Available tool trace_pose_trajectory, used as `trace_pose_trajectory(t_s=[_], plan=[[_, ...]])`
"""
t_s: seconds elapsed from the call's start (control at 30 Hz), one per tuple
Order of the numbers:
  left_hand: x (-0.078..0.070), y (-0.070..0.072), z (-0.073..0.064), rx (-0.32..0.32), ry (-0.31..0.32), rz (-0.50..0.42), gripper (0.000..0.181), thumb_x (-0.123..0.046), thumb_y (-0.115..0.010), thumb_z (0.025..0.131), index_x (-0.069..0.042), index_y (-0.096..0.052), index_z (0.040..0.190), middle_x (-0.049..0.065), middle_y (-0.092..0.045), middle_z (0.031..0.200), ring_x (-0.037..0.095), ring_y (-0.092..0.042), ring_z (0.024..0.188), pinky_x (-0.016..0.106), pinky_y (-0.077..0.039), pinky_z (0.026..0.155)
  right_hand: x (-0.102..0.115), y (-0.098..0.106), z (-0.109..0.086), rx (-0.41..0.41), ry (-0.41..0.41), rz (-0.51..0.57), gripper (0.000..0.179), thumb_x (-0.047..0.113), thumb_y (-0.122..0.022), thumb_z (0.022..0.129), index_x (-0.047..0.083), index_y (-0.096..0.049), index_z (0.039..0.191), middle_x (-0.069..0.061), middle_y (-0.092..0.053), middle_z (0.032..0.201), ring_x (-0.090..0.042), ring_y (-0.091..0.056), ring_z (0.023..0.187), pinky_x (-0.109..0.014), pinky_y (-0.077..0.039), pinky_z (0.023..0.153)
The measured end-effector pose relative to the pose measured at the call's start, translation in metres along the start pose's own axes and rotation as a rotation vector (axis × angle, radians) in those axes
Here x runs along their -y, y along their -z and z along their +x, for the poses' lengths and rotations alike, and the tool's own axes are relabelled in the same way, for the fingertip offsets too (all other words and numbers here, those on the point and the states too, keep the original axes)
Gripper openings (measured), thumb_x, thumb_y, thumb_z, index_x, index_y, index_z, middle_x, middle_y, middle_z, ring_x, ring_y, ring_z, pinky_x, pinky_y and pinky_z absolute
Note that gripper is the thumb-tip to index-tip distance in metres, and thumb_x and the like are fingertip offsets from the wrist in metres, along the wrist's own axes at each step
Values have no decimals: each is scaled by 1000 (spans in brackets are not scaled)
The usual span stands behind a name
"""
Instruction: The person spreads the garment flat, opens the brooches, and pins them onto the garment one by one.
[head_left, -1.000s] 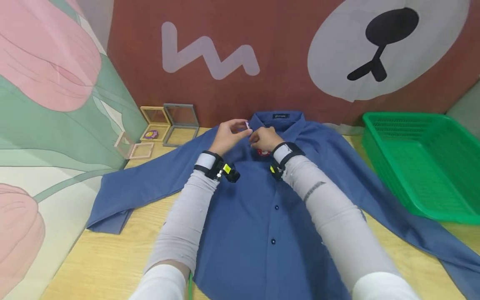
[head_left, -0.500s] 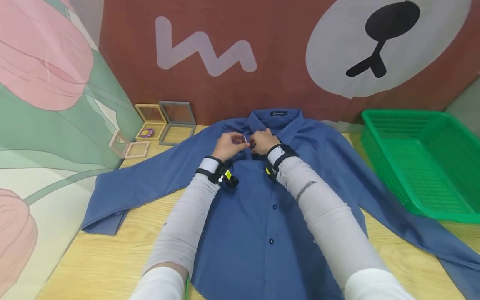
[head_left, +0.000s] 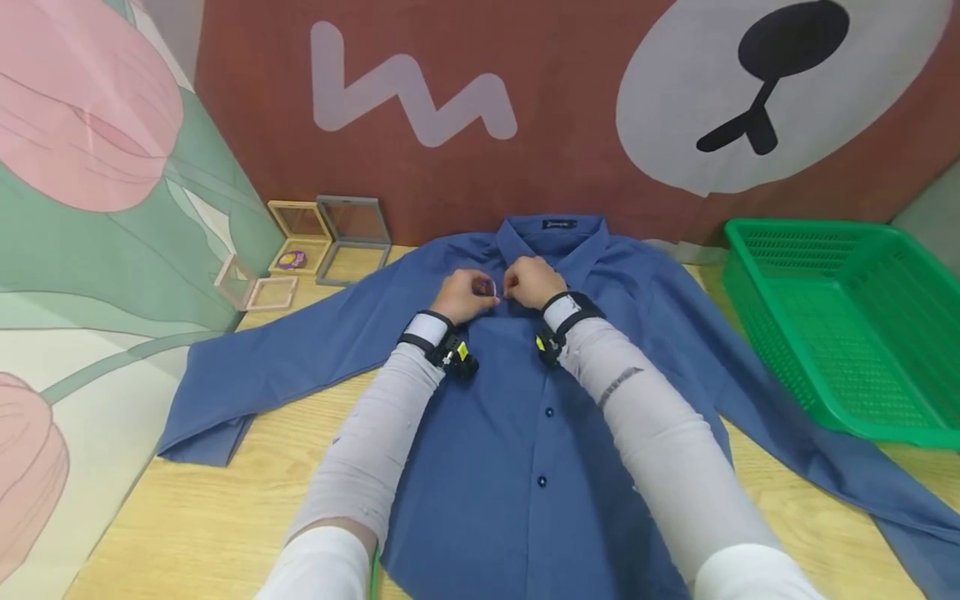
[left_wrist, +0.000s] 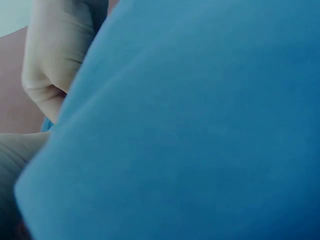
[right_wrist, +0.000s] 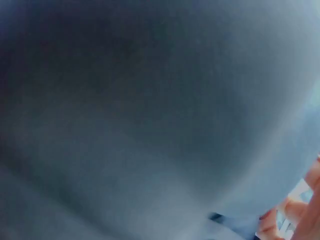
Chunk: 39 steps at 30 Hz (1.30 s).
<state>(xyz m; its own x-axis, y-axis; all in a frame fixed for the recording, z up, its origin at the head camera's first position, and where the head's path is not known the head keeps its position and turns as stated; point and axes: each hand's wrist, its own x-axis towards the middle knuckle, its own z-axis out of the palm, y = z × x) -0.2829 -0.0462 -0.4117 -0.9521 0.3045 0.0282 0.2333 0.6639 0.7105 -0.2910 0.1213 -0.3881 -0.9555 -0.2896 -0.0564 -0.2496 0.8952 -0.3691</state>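
Observation:
A blue button-up shirt lies spread on the table, collar away from me. Over its chest, my left hand pinches a small badge, seen nearly edge-on as a pale curved rim. Close beside it, my right hand has curled fingers gripping the shirt front near the placket. The fingertips of both hands almost meet. Raised cloth fills most of the left wrist view, with part of a hand behind it. In the right wrist view, cloth hides most of the work; fingers show at the corner.
A green plastic basket stands to the right, beside the shirt's sleeve. At the back left are open display frames: yellow, grey and pink. A purple-and-yellow badge lies in the yellow one. A printed wall cloth rises behind.
Both hands have come down slightly from near the collar onto the chest, and the badge has moved with the left hand. A red round patch seen under the right hand is now hidden.

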Motion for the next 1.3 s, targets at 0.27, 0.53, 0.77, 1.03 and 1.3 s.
trace_pose_trajectory(t_s=[0.27, 0.53, 0.77, 1.03, 1.3], plan=[[1, 0, -2, 0, 20, 1, 27, -22, -76, 87, -8, -71, 109, 11, -74, 105, 27, -67, 102, 41, -52, 92, 0, 0, 4, 71, -5, -133, 7, 16, -70, 86, 12, -76, 87, -8, -71, 98, -34, -51, 110, -57, -49, 90], [-2, -2, -4, 6, -30, 79, 19, -21, -76, 88, -8, -72, 102, 9, -74, 102, 24, -68, 96, 38, -52, 87, -5, 1, 3, 46, 14, -77, 10, 16, -67, 88, 14, -75, 83, -6, -69, 92, -32, -52, 105, -55, -48, 86], [-16, -2, -8, 48, -24, 138, 29, -19, -75, 89, -6, -71, 115, 12, -73, 114, 26, -67, 108, 38, -52, 95, -10, 4, -3, 23, 7, -3, 17, 15, -59, 93, 13, -70, 81, -5, -63, 83, -31, -51, 101, -52, -44, 84], [-10, -3, -2, 46, -38, 127, 27, -21, -77, 87, -7, -72, 110, 10, -74, 109, 25, -68, 103, 37, -53, 91, -1, 7, -8, 35, -1, 14, 20, 17, -55, 96, 11, -72, 87, -7, -64, 87, -33, -45, 112, -57, -41, 91], [-6, -4, 0, 5, -55, 98, 24, -22, -79, 85, -7, -74, 104, 9, -76, 100, 25, -69, 95, 38, -53, 87, 6, 8, -16, -3, -6, -15, 20, 17, -57, 95, 9, -75, 91, -10, -70, 97, -37, -44, 118, -59, -41, 95]])
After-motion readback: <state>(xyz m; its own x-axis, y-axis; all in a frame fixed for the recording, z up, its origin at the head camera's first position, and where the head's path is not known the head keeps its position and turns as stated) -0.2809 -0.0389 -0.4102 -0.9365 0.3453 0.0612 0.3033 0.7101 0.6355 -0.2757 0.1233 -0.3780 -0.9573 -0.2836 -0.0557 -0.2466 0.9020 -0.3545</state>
